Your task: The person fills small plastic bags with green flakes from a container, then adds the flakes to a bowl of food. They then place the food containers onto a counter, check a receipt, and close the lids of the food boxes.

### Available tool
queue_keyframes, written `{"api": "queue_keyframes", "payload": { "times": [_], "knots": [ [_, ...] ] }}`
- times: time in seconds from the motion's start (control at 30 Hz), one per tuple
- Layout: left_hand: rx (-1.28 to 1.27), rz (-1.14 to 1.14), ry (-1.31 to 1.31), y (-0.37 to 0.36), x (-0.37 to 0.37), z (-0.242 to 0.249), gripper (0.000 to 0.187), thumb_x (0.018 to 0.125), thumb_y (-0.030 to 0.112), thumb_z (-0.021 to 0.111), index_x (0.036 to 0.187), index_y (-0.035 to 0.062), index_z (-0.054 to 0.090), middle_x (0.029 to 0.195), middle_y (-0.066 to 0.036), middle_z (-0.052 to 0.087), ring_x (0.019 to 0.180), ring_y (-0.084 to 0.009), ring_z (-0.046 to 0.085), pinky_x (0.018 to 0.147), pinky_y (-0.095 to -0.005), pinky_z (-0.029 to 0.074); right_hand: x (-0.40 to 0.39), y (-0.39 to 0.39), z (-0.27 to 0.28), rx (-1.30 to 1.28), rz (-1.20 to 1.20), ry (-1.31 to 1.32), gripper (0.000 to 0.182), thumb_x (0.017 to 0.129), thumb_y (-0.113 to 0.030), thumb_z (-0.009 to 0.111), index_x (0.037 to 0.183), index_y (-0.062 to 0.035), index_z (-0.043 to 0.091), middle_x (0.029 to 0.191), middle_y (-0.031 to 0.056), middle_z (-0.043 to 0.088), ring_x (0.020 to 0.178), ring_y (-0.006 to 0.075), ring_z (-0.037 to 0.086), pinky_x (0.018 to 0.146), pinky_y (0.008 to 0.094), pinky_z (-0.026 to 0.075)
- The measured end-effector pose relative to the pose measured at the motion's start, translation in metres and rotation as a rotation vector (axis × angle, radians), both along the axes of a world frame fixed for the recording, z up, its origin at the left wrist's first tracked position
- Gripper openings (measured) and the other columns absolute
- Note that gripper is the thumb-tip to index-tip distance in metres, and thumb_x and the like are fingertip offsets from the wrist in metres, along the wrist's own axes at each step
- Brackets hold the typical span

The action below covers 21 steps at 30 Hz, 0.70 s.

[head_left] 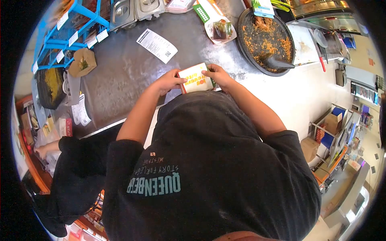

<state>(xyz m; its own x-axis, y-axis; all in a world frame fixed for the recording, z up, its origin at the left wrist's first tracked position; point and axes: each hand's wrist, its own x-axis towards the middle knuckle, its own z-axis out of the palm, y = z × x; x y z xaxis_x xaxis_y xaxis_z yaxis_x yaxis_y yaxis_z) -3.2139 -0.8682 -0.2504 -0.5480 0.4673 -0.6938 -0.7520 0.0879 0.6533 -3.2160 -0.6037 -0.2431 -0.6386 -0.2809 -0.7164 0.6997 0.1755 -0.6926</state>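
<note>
A small white paper food box [196,79] with orange and yellow lettering is held close to my body at the counter's near edge. My left hand [168,82] grips its left side with the thumb on top. On the opposite side, my right hand [218,76] holds it, thumb pressed on the upper right corner. My fingers beneath the box are mostly hidden. A printed paper slip [157,45] lies on the metal counter [116,72] beyond my left hand. Farther out past my right hand is a packet with dark contents [222,30] on white paper.
A large black mortar [265,42] with orange-brown residue and a pestle stands at right. Blue baskets [74,30], metal lidded pans [136,14] and an open kraft box [83,63] line the left and back. Another person's hand [45,150] reaches into items at far left.
</note>
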Motion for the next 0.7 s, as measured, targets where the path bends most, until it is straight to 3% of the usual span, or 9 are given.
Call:
{"api": "queue_keyframes", "payload": {
  "times": [0.1, 0.2, 0.23, 0.33, 0.4, 0.43, 0.53, 0.57, 0.7],
  "knots": [
    [-0.074, -0.051, -0.003, 0.001, -0.001, -0.008, 0.054, 0.088, 0.017, 0.074, 0.133, -0.0004, 0.050, 0.116, -0.013, 0.061, 0.112, -0.0267, 0.064, 0.097, -0.0429, 0.054, -0.004, -0.004, 0.004, 0.049, 0.027, 0.007, 0.036, 0.096, -0.028, 0.070, 0.119, -0.0033, 0.059, 0.095, 0.0065, 0.067, 0.072, 0.0148, 0.064, 0.044, 0.0335, 0.045],
    [-0.485, -0.149, 0.498, 0.013, 0.005, -0.005, 0.068, 0.085, 0.023, 0.077, 0.142, 0.0021, 0.046, 0.124, -0.020, 0.058, 0.114, -0.0333, 0.063, 0.096, -0.0472, 0.053, -0.004, -0.003, -0.016, 0.049, -0.098, 0.116, 0.031, 0.095, -0.018, 0.071, 0.118, -0.0012, 0.059, 0.099, 0.0078, 0.069, 0.077, 0.0160, 0.066, 0.055, 0.0328, 0.052],
    [-0.619, -0.212, 0.641, 0.016, 0.005, -0.015, 0.087, 0.079, 0.030, 0.082, 0.150, 0.0046, 0.039, 0.139, -0.027, 0.049, 0.125, -0.0359, 0.056, 0.102, -0.0520, 0.046, -0.003, -0.004, -0.024, -0.008, -0.140, 0.136, 0.031, 0.095, -0.013, 0.070, 0.120, -0.0001, 0.058, 0.101, 0.0091, 0.069, 0.080, 0.0168, 0.067, 0.060, 0.0324, 0.054],
    [-0.946, -0.293, 1.330, 0.035, 0.013, -0.001, 0.098, 0.074, 0.037, 0.084, 0.153, 0.0069, 0.035, 0.151, -0.027, 0.038, 0.135, -0.0356, 0.046, 0.109, -0.0543, 0.037, -0.013, -0.009, -0.035, -0.151, -0.312, 0.217, 0.031, 0.093, -0.004, 0.068, 0.122, 0.0038, 0.058, 0.105, 0.0126, 0.071, 0.088, 0.0189, 0.069, 0.075, 0.0313, 0.057],
    [-0.809, -0.400, 1.297, 0.050, 0.004, 0.014, 0.106, 0.069, 0.044, 0.085, 0.155, 0.0115, 0.033, 0.152, -0.024, 0.036, 0.137, -0.0403, 0.040, 0.109, -0.0564, 0.034, -0.022, -0.019, -0.035, -0.200, -0.495, 0.293, 0.029, 0.090, -0.001, 0.069, 0.117, 0.0069, 0.062, 0.102, 0.0148, 0.071, 0.095, 0.0195, 0.069, 0.084, 0.0303, 0.056],
    [-0.801, -0.430, 1.247, 0.058, 0.004, 0.021, 0.107, 0.068, 0.046, 0.084, 0.155, 0.0124, 0.033, 0.151, -0.024, 0.036, 0.136, -0.0415, 0.040, 0.109, -0.0565, 0.035, -0.027, -0.020, -0.041, -0.185, -0.488, 0.353, 0.033, 0.093, -0.002, 0.064, 0.125, 0.0071, 0.060, 0.114, 0.0190, 0.071, 0.099, 0.0236, 0.069, 0.089, 0.0330, 0.056],
    [-0.888, -0.451, 1.255, 0.074, 0.011, 0.014, 0.101, 0.067, 0.051, 0.079, 0.151, 0.0129, 0.040, 0.151, -0.022, 0.037, 0.130, -0.0411, 0.044, 0.101, -0.0537, 0.039, -0.021, -0.005, -0.049, 0.259, 0.062, 0.809, 0.046, 0.096, -0.006, 0.061, 0.140, 0.0041, 0.050, 0.129, 0.0224, 0.065, 0.107, 0.0317, 0.068, 0.092, 0.0365, 0.054],
    [-0.913, -0.436, 1.270, 0.077, 0.013, 0.014, 0.098, 0.067, 0.051, 0.078, 0.149, 0.0125, 0.042, 0.151, -0.022, 0.037, 0.129, -0.0403, 0.045, 0.099, -0.0528, 0.040, -0.011, -0.003, -0.024, 0.347, 0.204, 0.684, 0.060, 0.097, -0.010, 0.059, 0.152, -0.0015, 0.037, 0.133, 0.0250, 0.062, 0.113, 0.0395, 0.065, 0.096, 0.0412, 0.052],
    [-0.966, -0.462, 1.380, 0.089, 0.012, 0.004, 0.093, 0.065, 0.048, 0.080, 0.144, 0.0115, 0.047, 0.149, -0.019, 0.038, 0.128, -0.0381, 0.045, 0.097, -0.0510, 0.041, 0.023, 0.000, -0.017, 0.339, 0.232, 0.893, 0.073, 0.095, -0.013, 0.063, 0.157, -0.0067, 0.025, 0.126, 0.0258, 0.065, 0.112, 0.0429, 0.065, 0.096, 0.0465, 0.052]
  ]
}}
